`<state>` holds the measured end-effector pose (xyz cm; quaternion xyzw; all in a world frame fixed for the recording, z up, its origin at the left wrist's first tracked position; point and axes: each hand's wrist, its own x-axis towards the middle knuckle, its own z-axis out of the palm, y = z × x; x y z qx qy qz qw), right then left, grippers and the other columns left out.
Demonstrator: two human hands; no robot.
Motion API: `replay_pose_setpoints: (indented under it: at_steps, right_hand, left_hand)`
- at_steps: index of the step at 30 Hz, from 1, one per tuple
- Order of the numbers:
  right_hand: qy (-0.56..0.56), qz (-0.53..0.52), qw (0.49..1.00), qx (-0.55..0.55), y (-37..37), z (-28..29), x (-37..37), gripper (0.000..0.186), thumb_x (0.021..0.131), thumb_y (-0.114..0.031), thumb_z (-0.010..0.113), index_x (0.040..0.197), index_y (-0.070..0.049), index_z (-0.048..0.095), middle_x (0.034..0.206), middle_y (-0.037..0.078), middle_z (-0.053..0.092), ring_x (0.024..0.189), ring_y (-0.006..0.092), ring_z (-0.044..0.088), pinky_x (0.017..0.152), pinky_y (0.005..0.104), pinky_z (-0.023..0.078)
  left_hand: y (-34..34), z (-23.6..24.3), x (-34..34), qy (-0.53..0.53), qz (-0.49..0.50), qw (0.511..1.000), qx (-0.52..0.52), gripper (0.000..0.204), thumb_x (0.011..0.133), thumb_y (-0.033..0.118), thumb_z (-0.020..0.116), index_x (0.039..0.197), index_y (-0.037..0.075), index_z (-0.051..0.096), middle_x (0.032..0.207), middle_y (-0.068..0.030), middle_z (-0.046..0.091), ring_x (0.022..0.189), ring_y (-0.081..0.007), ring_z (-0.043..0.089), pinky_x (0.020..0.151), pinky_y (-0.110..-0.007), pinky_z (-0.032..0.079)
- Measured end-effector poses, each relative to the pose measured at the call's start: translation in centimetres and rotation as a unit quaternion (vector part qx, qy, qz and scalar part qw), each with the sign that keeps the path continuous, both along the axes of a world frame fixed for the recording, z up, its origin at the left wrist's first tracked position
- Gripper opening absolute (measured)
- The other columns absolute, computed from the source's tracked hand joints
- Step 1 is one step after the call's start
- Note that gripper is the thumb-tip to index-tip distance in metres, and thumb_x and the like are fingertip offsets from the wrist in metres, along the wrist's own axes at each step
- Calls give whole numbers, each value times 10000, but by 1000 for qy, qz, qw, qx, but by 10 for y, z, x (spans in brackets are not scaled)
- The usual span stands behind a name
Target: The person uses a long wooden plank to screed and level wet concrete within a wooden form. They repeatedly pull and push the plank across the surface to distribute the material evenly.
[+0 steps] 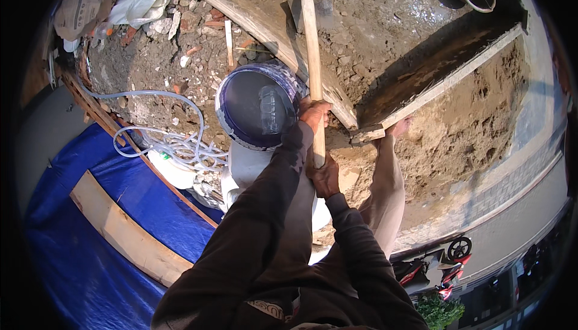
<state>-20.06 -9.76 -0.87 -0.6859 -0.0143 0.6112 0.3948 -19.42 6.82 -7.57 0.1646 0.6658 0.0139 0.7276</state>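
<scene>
Both my hands are closed round the pale wooden handle of a hoe (312, 47). My left hand (314, 113) grips partway along the shaft, just right of the bucket. Lower down, near the handle's butt end, is my right hand (326, 178). At the far end a dark flat blade shows partly behind the handle, over wet grey mortar (379, 5). A paint-smeared bucket (226, 110) of greyish water stands beside my left hand, with a clear plastic bottle (269, 110) floating in it.
Wooden boards (241, 14) frame the mortar; another board (448, 83) runs along the right, beside sand (463, 119). A pail (492, 6) sits far right. Rubble (156, 68), a coiled clear hose (195, 113) and a blue tarp (66, 228) lie left. Motorcycles (445, 270) stand lower right.
</scene>
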Motion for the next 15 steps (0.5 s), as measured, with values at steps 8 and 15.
replay_pose_setpoints:
  at_steps: [8,15]
  right_hand:
    - [-85,144,978,129,98,-8,73,582,573,67,661,1140,-27,570,878,121,630,837,190,593,768,315,464]
    - [-121,171,967,148,207,-110,117,386,611,-43,657,987,-2,579,762,213,625,731,334,628,671,378,486]
  left_hand:
    - [94,6,30,-18,29,974,225,136,737,53,656,760,50,521,636,-34,496,478,-142,505,386,-289,417]
    - [152,-38,72,107,25,941,319,240,728,30,651,877,-78,497,667,-143,534,545,-221,577,409,-340,470]
